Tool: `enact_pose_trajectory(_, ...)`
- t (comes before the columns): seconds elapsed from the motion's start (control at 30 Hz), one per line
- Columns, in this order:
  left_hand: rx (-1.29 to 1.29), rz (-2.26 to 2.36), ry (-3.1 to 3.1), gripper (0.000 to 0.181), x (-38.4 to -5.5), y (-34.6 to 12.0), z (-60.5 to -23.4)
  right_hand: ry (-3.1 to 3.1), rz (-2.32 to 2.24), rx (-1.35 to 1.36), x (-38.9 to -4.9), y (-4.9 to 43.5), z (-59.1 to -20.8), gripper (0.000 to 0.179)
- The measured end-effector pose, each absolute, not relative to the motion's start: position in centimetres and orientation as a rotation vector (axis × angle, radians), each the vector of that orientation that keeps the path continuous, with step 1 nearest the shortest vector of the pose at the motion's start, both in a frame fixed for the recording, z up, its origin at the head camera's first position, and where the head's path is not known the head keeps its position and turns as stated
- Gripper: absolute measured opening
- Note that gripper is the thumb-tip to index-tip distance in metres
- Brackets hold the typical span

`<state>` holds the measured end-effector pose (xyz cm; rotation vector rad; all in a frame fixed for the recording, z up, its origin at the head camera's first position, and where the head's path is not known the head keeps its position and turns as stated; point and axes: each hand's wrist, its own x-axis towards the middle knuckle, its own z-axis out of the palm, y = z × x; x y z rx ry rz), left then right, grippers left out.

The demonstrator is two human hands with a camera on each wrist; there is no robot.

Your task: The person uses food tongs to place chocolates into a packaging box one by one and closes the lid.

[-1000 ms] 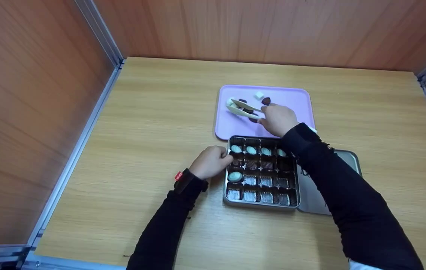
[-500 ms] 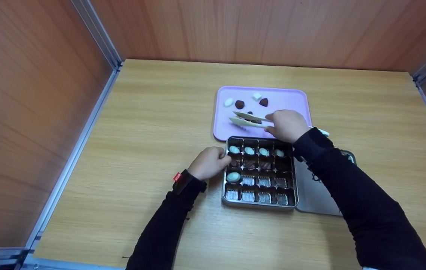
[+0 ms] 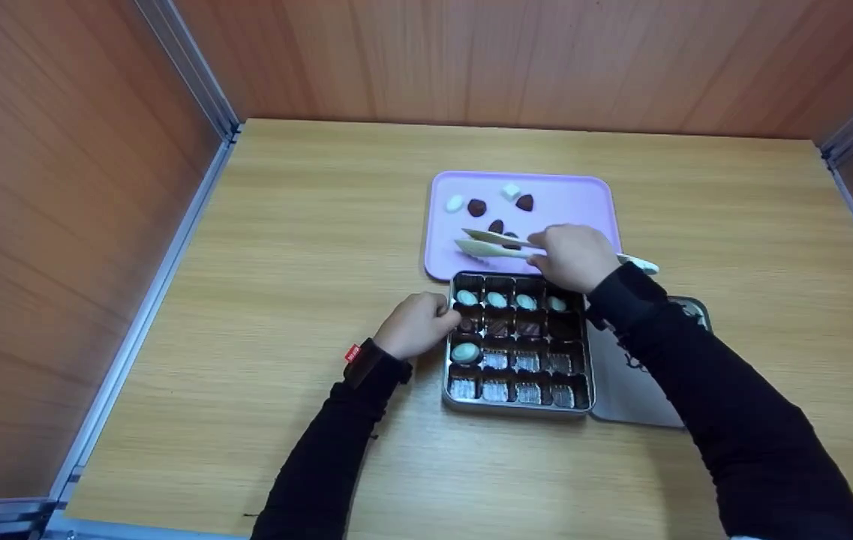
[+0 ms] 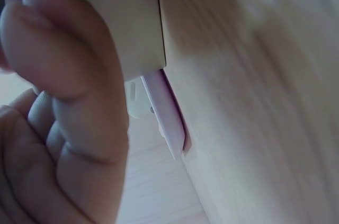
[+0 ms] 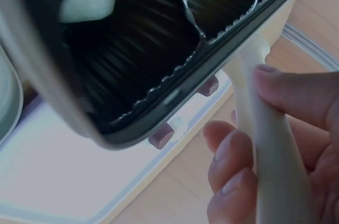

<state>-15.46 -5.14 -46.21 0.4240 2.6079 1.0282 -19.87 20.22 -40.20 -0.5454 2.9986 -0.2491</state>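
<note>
My right hand (image 3: 576, 257) holds white tongs (image 3: 497, 250) over the front part of a lilac tray (image 3: 580, 196). Their tips stand apart, and a dark chocolate partly shows between the arms. In the right wrist view, thumb and fingers pinch the tongs (image 5: 270, 144). My left hand (image 3: 415, 326) grips the left rim of a metal tin (image 3: 520, 410) with a dark compartment insert; the left wrist view shows the curled fingers (image 4: 79, 91) beside its wall. Pale oval chocolates (image 3: 496, 300) fill the back row, dark chocolates sit in the second, and one pale round chocolate (image 3: 465, 352) lies in the third row's left compartment.
Behind the tongs on the tray lie a white oval chocolate (image 3: 455, 203), a white cube-like chocolate (image 3: 510, 192) and several dark chocolates (image 3: 477, 208). A grey metal lid (image 3: 625, 390) lies right of the tin, partly under my right sleeve. Wooden panels (image 3: 516, 64) border the table.
My right hand has brought the tongs from the white oval chocolate toward the tray's front, uncovering that piece and a dark one. My left hand has stayed at the tin.
</note>
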Motion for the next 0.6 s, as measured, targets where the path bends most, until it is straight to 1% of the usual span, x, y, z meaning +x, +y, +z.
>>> enact_pose_trajectory(0.13,0.45,1.019,2.622,0.031,-15.5,-5.1,-46.2,3.016,-0.289,-0.644,-18.7,21.3,-39.5,0.025)
enact_pose_trajectory(0.2,0.45,1.016,2.622,0.031,-15.6,-5.1,-46.3,3.032,-0.304,-0.683,-17.9,22.0,-39.0,0.023)
enact_pose_trajectory(0.3,0.443,1.01,2.623,0.03,-15.6,-5.1,-46.2,3.067,-0.307,-0.729,-16.3,23.0,-37.9,0.026)
enact_pose_trajectory(0.37,0.429,1.011,2.619,0.03,-15.6,-5.2,-46.2,3.092,-0.311,-0.746,-15.0,23.6,-37.2,0.031)
enact_pose_trajectory(0.6,0.403,1.008,2.602,0.031,-15.5,-5.4,-45.9,3.088,-0.363,-0.88,-10.1,25.0,-36.0,0.032)
